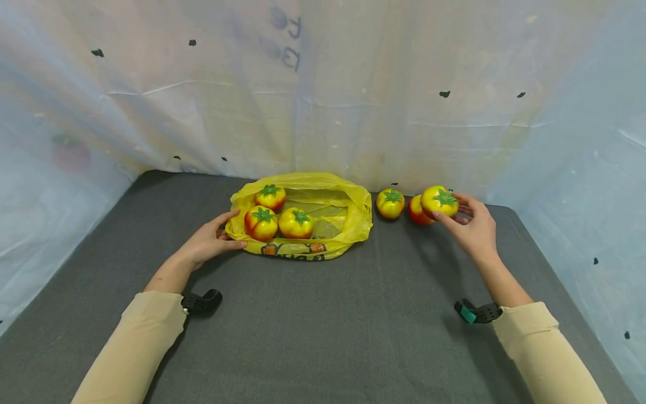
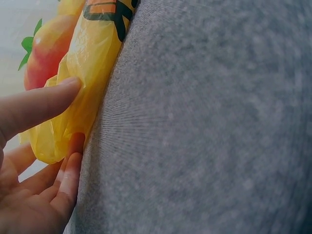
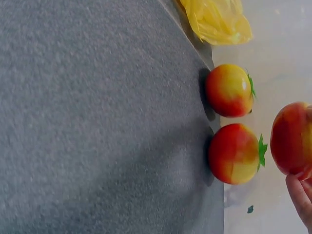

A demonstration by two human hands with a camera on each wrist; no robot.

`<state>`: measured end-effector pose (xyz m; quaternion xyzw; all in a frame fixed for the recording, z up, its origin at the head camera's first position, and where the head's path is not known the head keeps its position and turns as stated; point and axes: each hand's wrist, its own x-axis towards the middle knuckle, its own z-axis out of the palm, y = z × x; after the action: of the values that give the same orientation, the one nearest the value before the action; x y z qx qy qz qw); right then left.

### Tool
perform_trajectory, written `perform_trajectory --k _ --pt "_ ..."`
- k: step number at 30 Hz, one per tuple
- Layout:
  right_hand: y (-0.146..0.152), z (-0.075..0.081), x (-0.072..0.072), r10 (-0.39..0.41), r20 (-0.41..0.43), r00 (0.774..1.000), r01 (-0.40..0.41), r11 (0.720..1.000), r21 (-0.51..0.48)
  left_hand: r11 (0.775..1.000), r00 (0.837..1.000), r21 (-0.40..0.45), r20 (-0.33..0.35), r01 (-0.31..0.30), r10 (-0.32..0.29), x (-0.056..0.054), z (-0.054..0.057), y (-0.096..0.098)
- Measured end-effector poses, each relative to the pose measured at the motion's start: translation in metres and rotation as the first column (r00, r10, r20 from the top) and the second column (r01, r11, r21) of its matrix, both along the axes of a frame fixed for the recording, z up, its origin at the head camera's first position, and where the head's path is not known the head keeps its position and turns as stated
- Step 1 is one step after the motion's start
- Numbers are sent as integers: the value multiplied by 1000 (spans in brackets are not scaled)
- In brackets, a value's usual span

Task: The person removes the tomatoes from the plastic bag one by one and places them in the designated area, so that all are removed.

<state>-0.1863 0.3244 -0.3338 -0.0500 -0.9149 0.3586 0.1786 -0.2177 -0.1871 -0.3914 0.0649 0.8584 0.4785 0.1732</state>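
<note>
A yellow plastic bag point(image 1: 355, 216) lies with its mouth spread open on the dark table, three red-and-yellow toy tomatoes point(image 1: 296, 223) inside its left half. My left hand point(image 1: 207, 241) grips the bag's left end, with the thumb point(image 2: 58, 97) on the front side and the fingers curled around the end. On the right, my right hand point(image 1: 474, 224) holds another toy tomato point(image 1: 438, 201) between thumb and fingers, lifted above the table. Beneath and behind it sits a redder tomato point(image 3: 234, 153), partly covered in the head view. One more tomato point(image 1: 390, 203) stands between that one and the bag.
The grey cloth-covered table point(image 1: 323, 325) stretches in front of both arms. A pale, translucent sheet point(image 1: 353, 112) hangs right behind the bag and tomatoes, and similar sheeting closes off both sides. A black strap point(image 1: 202, 303) is on each wrist.
</note>
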Motion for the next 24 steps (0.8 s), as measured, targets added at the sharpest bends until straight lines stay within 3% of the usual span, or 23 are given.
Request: perform_trajectory --k 10,24 --pt "13 2 -3 -57 25 998 57 998 7 999 999 -22 14 -31 31 -2 -2 0" --pt "35 -5 -7 -133 100 986 131 991 28 999 1000 -35 19 -23 23 0 0 1"
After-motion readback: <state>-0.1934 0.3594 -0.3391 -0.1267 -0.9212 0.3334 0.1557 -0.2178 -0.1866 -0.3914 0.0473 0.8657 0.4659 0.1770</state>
